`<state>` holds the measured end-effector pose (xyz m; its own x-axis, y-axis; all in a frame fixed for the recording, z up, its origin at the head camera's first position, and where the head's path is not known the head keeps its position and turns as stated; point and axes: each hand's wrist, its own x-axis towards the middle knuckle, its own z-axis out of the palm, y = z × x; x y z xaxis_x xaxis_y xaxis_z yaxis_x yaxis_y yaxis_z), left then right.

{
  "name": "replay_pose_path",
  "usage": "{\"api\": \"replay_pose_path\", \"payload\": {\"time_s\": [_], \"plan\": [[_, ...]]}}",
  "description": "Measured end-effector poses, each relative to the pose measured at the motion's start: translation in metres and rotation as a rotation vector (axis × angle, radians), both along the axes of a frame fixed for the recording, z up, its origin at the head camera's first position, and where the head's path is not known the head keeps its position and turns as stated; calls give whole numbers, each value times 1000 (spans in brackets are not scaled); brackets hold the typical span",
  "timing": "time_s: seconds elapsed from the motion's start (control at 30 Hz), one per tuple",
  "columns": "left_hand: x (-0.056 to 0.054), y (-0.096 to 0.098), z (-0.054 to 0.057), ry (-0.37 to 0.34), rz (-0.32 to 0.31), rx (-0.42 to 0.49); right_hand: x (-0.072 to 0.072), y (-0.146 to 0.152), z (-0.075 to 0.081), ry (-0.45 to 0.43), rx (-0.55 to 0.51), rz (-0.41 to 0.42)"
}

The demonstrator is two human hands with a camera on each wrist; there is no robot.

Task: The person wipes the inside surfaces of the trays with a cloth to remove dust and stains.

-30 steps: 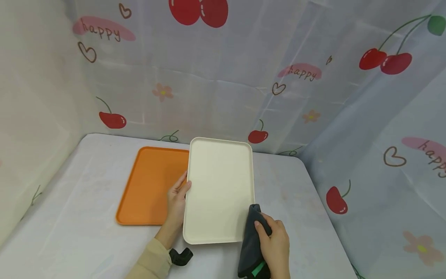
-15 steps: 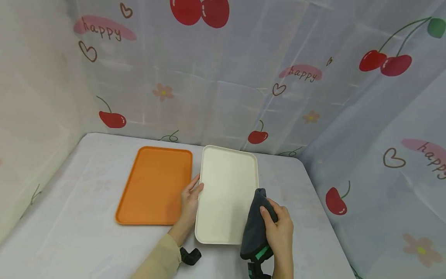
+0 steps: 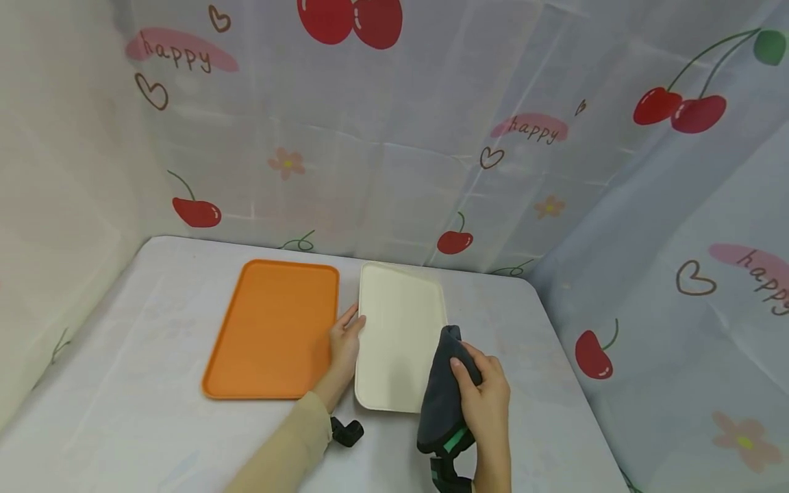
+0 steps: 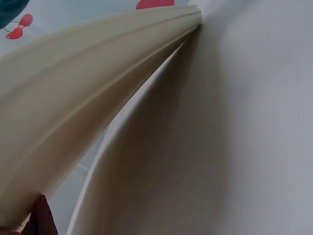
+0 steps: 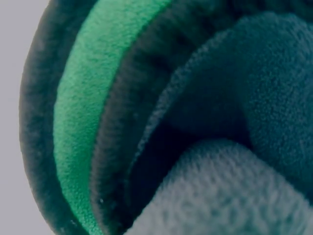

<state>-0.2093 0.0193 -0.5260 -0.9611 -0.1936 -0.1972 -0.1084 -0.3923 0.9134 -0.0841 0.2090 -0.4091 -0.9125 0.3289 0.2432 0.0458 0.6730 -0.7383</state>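
In the head view, my left hand point(image 3: 346, 344) holds a cream rectangular tray point(image 3: 401, 335) by its left long edge, thumb over the rim. The tray leans slightly, its inner face towards me. My right hand point(image 3: 487, 394) grips a folded dark grey cloth point(image 3: 440, 404) with a green stripe, thumb on top. The cloth overlaps the tray's lower right edge and hides that corner. Close up in the right wrist view, the cloth point(image 5: 78, 122) shows fuzzy folds and its green band. A pale beige ridged surface point(image 4: 88, 73) crosses the left wrist view.
An orange tray point(image 3: 271, 335) lies flat on the white-covered table point(image 3: 135, 383), left of the cream one, just beside my left forearm. A curtain point(image 3: 382, 185) printed with cherries stands behind the table's back edge and continues along the right side.
The cream tray has moved right, off the orange tray's edge, and looks lower and smaller. My left hand has gone with it. My right hand and the cloth have shifted upward along the tray's right edge.
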Motion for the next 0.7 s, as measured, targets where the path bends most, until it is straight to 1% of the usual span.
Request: {"api": "replay_pose_path", "payload": {"time_s": [0.03, 0.1, 0.23, 0.33, 0.5, 0.6, 0.7], "plan": [[-1, 0, 1, -16, -5, -9, 0, 0, 0, 1, 1, 0], [1, 1, 9, -29, -15, -23, 0, -1, 1, 6, 4, 3], [-5, 4, 4, -31, -9, -44, 1, -1, 2, 12, 6, 8], [-14, 6, -9, -29, 3, -58, 1, -2, 3, 13, 2, 7], [-18, 4, -10, -21, 9, -99, 0, -4, 2, 6, -5, 12], [-19, 2, -11, 9, -20, -122, 0, -6, 1, -2, -4, 16], [-17, 0, -12, 52, -87, -132, -1, -6, 1, -14, -2, 17]]}}
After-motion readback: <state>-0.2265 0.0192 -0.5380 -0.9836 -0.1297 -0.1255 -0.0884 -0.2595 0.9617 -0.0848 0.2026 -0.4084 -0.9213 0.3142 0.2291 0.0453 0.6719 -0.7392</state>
